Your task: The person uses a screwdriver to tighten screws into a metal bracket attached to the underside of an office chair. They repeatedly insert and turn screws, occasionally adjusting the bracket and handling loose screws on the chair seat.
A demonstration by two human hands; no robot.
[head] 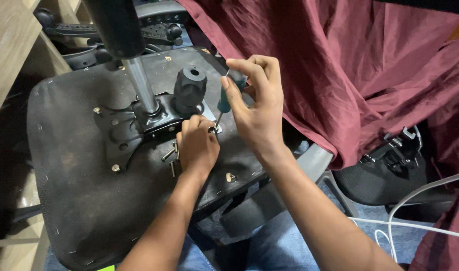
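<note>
An upturned black chair seat [79, 200] is seen from above, underside facing up, filling the left and centre of the view; wooden shelving [8, 55] lies at 9 to 10 o'clock from it. A metal mounting plate [139, 125] is fixed near the seat's middle, with a silver gas-lift column [141, 85] rising from it toward 12 o'clock and a black ribbed knob [190, 88] standing just beside the column at its 3 o'clock. Loose bolts [171, 158] are scattered on the seat at 6 o'clock from the plate, just beside the left hand [197, 145]. That hand is rested on the seat with fingers curled inward, thumb and forefinger pinched at a small screw or washer [214, 130] at the plate's corner; whether the piece is actually gripped or only steadied cannot be made out. At 1 o'clock from the left hand, the right hand [257, 113] is closed around a green-handled screwdriver [224, 98], held nearly upright between thumb and fingertips, its thin shaft angled down so the tip meets the screw. Dark red cloth [350, 65] is draped across 1 to 3 o'clock. A second black chair base [390, 165] and white cables [420, 211] are noted at 4 o'clock, on blue floor.
</note>
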